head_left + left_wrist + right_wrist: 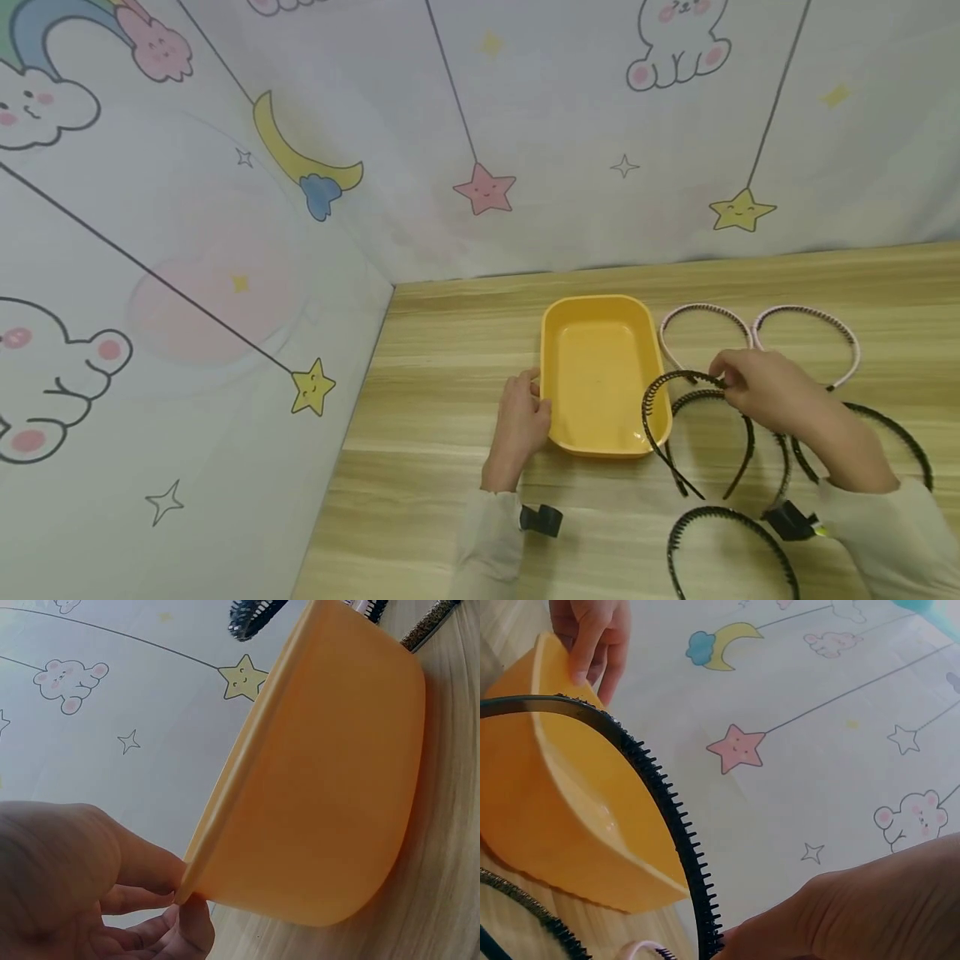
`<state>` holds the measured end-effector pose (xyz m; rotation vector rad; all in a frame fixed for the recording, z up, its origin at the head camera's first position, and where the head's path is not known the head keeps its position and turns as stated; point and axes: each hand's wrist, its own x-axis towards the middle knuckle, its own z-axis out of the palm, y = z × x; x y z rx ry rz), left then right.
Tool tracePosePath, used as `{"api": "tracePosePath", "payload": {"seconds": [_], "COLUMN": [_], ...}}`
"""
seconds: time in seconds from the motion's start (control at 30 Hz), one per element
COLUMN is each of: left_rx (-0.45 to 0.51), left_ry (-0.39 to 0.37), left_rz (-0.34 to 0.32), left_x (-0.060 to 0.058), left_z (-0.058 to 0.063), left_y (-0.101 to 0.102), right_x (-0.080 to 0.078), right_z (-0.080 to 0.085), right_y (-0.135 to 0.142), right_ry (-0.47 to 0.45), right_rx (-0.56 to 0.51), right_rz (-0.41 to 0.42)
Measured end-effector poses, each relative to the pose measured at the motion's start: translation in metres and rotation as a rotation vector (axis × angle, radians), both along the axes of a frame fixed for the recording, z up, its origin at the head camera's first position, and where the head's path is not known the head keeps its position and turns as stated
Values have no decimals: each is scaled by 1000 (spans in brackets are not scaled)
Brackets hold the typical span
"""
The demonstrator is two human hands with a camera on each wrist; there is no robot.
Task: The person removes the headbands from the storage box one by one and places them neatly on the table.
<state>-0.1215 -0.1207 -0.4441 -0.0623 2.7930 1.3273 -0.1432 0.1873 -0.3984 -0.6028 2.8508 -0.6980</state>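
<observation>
A toothed black headband [651, 397] hangs from my right hand [772, 387], which pinches it at one side of its arc. It is raised over the right front corner of a yellow plastic basin [596, 375]. In the right wrist view, the headband's teeth [676, 802] point outward. My left hand [519, 421] grips the basin's left rim, with thumb and fingers pinching the edge in the left wrist view. The basin stands on the wooden table, and no headband lies inside it. Below the raised headband, another black headband [750, 450] lies on the table.
Two pink headbands, a left one [663, 333] and a right one [857, 354], lie behind my right hand. More dark headbands lie at the right [911, 442] and the front [678, 527]. A printed curtain [570, 233] borders the wooden table [420, 433] at the back and left.
</observation>
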Motion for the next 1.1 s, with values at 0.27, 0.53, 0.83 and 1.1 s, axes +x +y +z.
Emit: {"api": "tracePosePath", "payload": {"seconds": [0.27,0.53,0.83,1.1], "left_rx": [11,26,13,27], "left_ry": [-16,-19,-18,-24], "left_rz": [-2,0,-1,-1], "left_x": [-1,-1,-1,-1], "left_z": [-1,0,-2,-3], "left_y": [2,4,4,4], "right_x": [11,34,56,67], "right_z": [-14,-27,-44,-55], "right_y": [14,37,61,77], "right_ry": [-31,-43,-80,-115], "right_rx": [20,46,105,135], "right_rz": [-3,-10,-31,-56]}}
